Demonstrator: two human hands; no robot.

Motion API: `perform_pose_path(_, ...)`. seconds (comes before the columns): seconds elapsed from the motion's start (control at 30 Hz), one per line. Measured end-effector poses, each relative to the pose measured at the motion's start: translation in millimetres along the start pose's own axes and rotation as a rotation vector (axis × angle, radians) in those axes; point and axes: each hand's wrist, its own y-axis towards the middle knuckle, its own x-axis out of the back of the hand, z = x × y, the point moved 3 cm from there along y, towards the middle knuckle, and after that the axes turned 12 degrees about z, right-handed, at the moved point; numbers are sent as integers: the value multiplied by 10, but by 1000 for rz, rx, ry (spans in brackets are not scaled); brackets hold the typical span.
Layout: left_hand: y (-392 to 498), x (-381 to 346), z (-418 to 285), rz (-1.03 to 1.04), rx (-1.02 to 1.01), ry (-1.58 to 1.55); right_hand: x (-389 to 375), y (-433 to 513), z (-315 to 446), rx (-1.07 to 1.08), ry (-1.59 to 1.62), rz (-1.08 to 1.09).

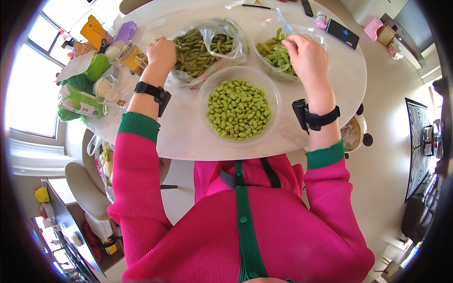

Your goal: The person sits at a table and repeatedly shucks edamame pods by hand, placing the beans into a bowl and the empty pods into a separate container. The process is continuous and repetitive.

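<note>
My left hand (161, 53) is at the left edge of a clear plastic bag (214, 39) of unshelled edamame pods (194, 53). Its fingers curl away from the camera, so whatever they may hold is hidden. Over a clear bowl (283, 77) of green pod shells (277, 56) is my right hand (308, 55), thumb and forefinger close together; I cannot tell whether a shell is between them. Nearest my body, between both forearms, sits a wide translucent bowl (203, 109) with many shelled green beans (239, 109) in it.
On the table's left stand a clear pitcher (131, 56), a plastic cup (106, 88), green yarn balls (97, 67) and snack packets (95, 32). A phone (342, 33) and a pink bottle (321, 20) lie at the far right. A beige chair (86, 187) stands lower left.
</note>
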Motion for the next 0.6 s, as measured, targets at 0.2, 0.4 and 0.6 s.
perform_pose_path(0.2,43,-48,19,-4,55,-166,91,-64,132,5,-14,23)
perform_pose_path(0.4,-24,-131,-7,-208,-46,-486,58,-121,237,57,218,-44)
perform_pose_path(0.6,-302,32,-246,-130,-145,-1417,29,-167,306,78,392,48)
